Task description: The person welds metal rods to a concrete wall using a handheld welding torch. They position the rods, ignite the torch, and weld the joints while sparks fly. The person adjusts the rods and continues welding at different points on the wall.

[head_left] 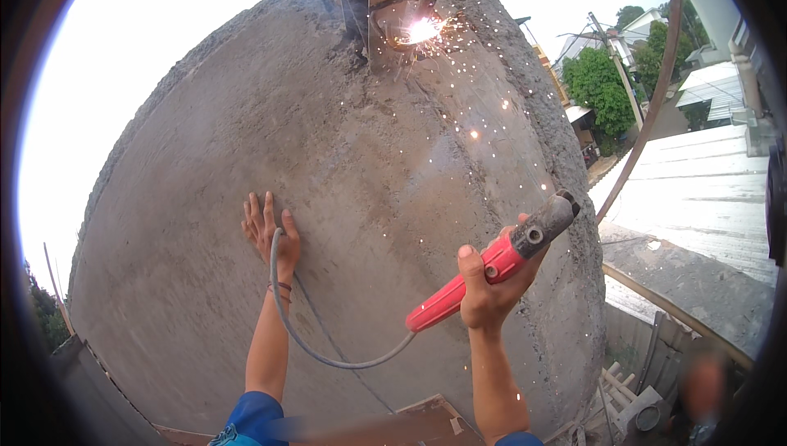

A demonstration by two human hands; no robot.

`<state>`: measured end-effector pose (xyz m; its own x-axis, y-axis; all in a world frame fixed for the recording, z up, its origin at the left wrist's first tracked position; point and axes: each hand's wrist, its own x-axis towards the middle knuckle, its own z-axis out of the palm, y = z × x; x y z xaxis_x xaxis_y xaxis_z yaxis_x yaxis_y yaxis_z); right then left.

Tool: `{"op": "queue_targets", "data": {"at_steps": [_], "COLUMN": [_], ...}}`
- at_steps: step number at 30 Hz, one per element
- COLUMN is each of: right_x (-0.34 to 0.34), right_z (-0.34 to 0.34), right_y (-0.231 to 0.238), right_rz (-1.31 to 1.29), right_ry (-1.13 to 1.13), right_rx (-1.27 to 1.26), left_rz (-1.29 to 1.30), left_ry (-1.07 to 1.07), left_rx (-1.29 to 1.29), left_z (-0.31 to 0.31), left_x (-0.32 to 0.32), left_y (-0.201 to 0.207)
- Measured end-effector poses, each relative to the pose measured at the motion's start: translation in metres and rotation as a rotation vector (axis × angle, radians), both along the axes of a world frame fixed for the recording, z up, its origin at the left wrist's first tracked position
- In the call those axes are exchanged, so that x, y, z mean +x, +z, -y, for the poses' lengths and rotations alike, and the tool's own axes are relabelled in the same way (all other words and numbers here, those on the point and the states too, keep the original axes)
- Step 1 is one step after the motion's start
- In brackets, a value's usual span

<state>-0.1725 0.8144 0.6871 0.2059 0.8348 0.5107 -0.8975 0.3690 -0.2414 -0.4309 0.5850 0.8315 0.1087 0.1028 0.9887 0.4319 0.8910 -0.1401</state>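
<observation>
My left hand [273,237] lies with its fingers spread against a rough grey concrete wall [221,143]. A grey cable [328,361] hooks over that hand near the thumb and loops down to the handle's lower end. My right hand [492,298] is wrapped round a red welding electrode holder [459,294] with a dark, scuffed head, tilted up to the right. No electrode can be made out in its jaws. A bright welding arc [424,30] burns at the top of the wall beside a dark metal bracket [354,3], and sparks fall down the concrete. What feeds the arc is hard to tell.
A brown hose or pipe [656,106] curves down on the right. Beyond it are pale metal roofs [697,175], trees [598,89] and a utility pole [616,69]. At the lower right are a blurred person [703,389] and stacked pipes [619,384].
</observation>
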Motion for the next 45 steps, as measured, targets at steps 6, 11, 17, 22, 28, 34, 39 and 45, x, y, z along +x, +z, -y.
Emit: {"op": "queue_targets", "data": {"at_steps": [6, 11, 17, 22, 28, 34, 39, 45], "right_x": [-0.002, 0.0, 0.002, 0.004, 0.006, 0.012, 0.009, 0.024], "right_z": [-0.001, -0.001, -0.001, 0.0, -0.001, 0.002, 0.002, 0.004], "right_y": [0.0, -0.001, 0.002, 0.005, 0.008, 0.011, 0.013, -0.023], "right_rz": [-0.009, 0.005, 0.009, -0.004, 0.012, 0.019, 0.019, -0.069], "right_ry": [-0.033, -0.019, -0.048, -0.01, -0.023, 0.044, -0.041, -0.14], "right_rx": [0.011, 0.018, 0.015, -0.005, 0.002, -0.013, 0.0, -0.146], "left_rz": [0.012, 0.005, 0.011, 0.015, 0.015, 0.003, 0.01, 0.009], "left_ry": [0.001, -0.007, -0.01, -0.004, -0.01, -0.002, 0.03, -0.013], "left_rx": [0.006, 0.003, 0.006, 0.003, 0.005, 0.001, 0.019, 0.019], "left_z": [0.0, -0.001, -0.001, -0.001, -0.001, -0.003, -0.002, 0.001], "left_x": [-0.001, 0.001, 0.004, 0.004, 0.005, 0.007, 0.005, -0.001], "left_y": [0.001, 0.0, 0.0, 0.0, 0.0, 0.0, 0.0, -0.001]}}
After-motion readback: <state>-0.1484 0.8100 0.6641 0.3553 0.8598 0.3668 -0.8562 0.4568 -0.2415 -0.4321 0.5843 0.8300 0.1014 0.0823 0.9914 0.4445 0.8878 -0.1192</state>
